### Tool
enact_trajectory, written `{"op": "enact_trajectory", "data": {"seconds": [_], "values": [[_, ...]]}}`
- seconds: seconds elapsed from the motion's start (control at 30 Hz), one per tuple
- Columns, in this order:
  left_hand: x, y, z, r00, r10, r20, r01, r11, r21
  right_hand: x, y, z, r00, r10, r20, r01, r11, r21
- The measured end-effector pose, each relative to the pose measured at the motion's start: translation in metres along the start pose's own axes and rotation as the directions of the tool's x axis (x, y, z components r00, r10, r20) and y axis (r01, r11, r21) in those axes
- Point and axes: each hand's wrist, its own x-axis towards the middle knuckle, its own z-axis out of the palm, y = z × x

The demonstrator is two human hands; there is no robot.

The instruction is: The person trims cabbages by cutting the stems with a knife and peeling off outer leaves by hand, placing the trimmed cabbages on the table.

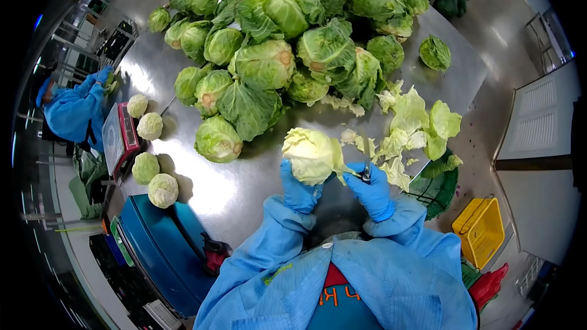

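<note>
My left hand (298,190), in a blue glove, is closed under and around a pale, peeled cabbage (310,154) held over the metal table (214,190). A loosened leaf hangs at the cabbage's right side, next to my right hand (372,192). That gloved hand is wrapped round the dark handle of a knife (367,175), whose blade points up and away from me. Torn outer leaves (408,116) lie just beyond and to the right of the knife.
Whole green cabbages (264,64) are heaped at the back. Several trimmed heads (163,190) line the left side near a red scale (126,134). A green basket (441,190) with leaves stands below the right edge, a yellow crate (480,232) beyond. A co-worker (76,110) stands at far left.
</note>
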Motion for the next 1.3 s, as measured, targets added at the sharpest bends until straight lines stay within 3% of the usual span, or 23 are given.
{"op": "enact_trajectory", "data": {"seconds": [0.13,0.27,0.33,0.37,0.43,0.5,0.57,0.63,0.7,0.73,0.77,0.87,0.93,0.97,1.07,1.1,1.2,1.23,1.27,1.3], "values": [[-0.002,0.012,-0.007,0.954,-0.220,0.206,0.272,0.922,-0.275,0.008,-0.022,-0.021,0.989,0.144,0.040,-0.149,0.971,0.187],[0.002,0.015,-0.012,0.940,-0.270,0.207,0.323,0.898,-0.300,0.025,-0.032,-0.045,0.993,0.020,-0.114,-0.007,0.993,0.115],[0.003,0.022,-0.007,0.931,-0.306,0.201,0.358,0.875,-0.326,0.042,-0.052,-0.059,0.964,0.032,-0.265,-0.016,0.998,0.060],[0.002,0.023,-0.005,0.928,-0.322,0.186,0.368,0.865,-0.342,0.055,-0.046,-0.071,0.920,-0.159,-0.359,0.109,0.982,-0.155],[0.003,0.027,-0.001,0.922,-0.352,0.160,0.387,0.847,-0.365,0.078,-0.030,-0.086,0.730,-0.551,-0.405,0.267,0.775,-0.573],[0.012,0.025,-0.007,0.911,-0.353,0.214,0.411,0.825,-0.389,0.077,-0.030,-0.080,0.900,-0.274,-0.340,0.160,0.931,-0.327],[0.008,0.021,-0.010,0.915,-0.331,0.230,0.400,0.822,-0.406,0.058,-0.037,-0.055,0.981,0.013,-0.194,-0.032,0.995,-0.096],[0.006,0.018,-0.005,0.930,-0.277,0.242,0.356,0.843,-0.403,0.050,-0.028,-0.024,0.984,-0.178,-0.003,0.178,0.984,0.013],[0.004,0.018,0.000,0.952,-0.288,0.101,0.305,0.907,-0.290,0.040,-0.039,-0.003,0.980,-0.145,0.138,0.128,0.984,0.125],[0.004,0.019,0.003,0.959,-0.281,0.034,0.282,0.932,-0.226,0.041,-0.037,0.004,0.972,-0.171,0.160,0.158,0.983,0.094],[-0.001,0.021,0.007,0.971,-0.231,0.061,0.236,0.968,-0.085,0.043,-0.034,0.010,0.963,-0.197,0.184,0.188,0.980,0.064],[-0.014,0.034,0.011,0.980,-0.151,0.129,0.103,0.942,0.320,0.046,-0.034,0.010,0.973,-0.098,0.209,0.041,0.964,0.262],[-0.018,0.063,-0.003,0.980,-0.171,0.104,0.085,0.828,0.554,0.046,-0.033,-0.004,0.951,0.131,0.279,-0.242,0.878,0.414],[-0.021,0.068,-0.007,0.980,-0.178,0.084,0.081,0.752,0.654,0.048,-0.029,0.004,0.955,0.215,0.203,-0.287,0.843,0.456],[-0.013,0.054,-0.001,0.977,0.005,0.212,-0.154,0.709,0.688,0.048,0.001,0.013,0.879,0.418,0.232,-0.477,0.750,0.458],[-0.014,0.053,0.000,0.978,-0.025,0.208,-0.127,0.716,0.686,0.043,-0.014,0.019,0.871,0.417,0.259,-0.489,0.781,0.388],[-0.018,0.047,0.001,0.973,-0.131,0.192,-0.036,0.732,0.681,0.040,-0.021,0.019,0.924,0.312,0.220,-0.347,0.927,0.142],[-0.020,0.042,-0.010,0.984,-0.115,0.139,0.012,0.812,0.584,0.047,-0.027,0.008,0.917,0.278,0.285,-0.303,0.952,0.047],[-0.019,0.039,-0.018,0.978,-0.179,0.109,0.128,0.923,0.363,0.060,-0.017,0.000,0.981,0.050,0.190,-0.040,0.998,-0.058],[-0.019,0.037,-0.024,0.965,-0.246,0.094,0.235,0.965,0.115,0.077,0.004,-0.007,0.974,-0.194,0.121,0.214,0.959,-0.186]]}}
